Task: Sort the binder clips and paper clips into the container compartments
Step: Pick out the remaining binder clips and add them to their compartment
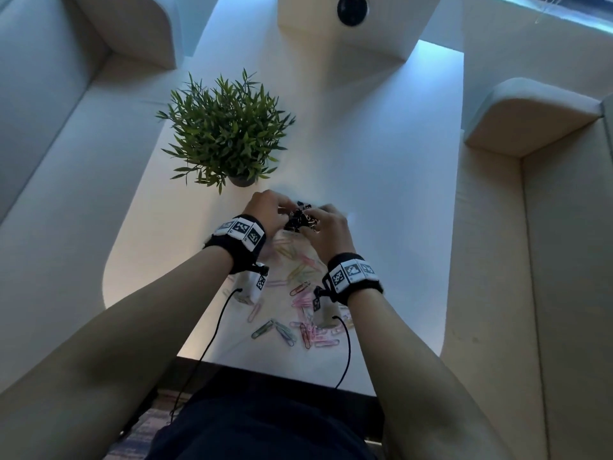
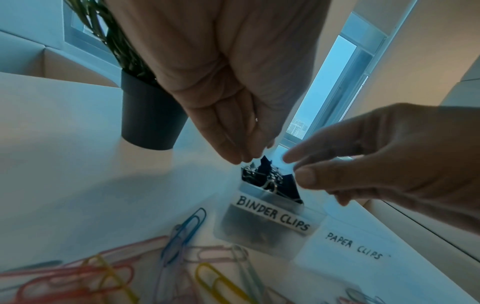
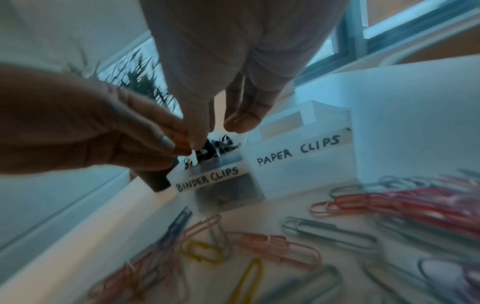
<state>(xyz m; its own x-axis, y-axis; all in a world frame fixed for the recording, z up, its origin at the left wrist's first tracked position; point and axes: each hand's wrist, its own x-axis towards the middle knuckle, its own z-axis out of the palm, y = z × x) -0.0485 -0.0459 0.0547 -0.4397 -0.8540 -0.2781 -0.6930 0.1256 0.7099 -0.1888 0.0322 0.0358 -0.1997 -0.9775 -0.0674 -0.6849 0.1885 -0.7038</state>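
A translucent container sits on the white table; its left compartment (image 2: 272, 214) is labelled BINDER CLIPS and its right compartment (image 3: 298, 164) PAPER CLIPS. Black binder clips (image 1: 300, 217) are heaped in the left compartment, above its rim. My left hand (image 2: 242, 158) hangs over that heap with fingertips bunched, pinching the top black binder clip (image 3: 207, 148). My right hand (image 3: 221, 131) is close beside it, index finger touching the same clip and thumb held apart. Coloured paper clips (image 1: 298, 290) lie scattered on the table in front of the container. The right compartment's inside is hidden.
A potted green plant (image 1: 225, 131) in a dark pot (image 2: 150, 115) stands just left of and behind the container. Beige seats flank the table on both sides. The table's near edge (image 1: 265, 363) is close to my body.
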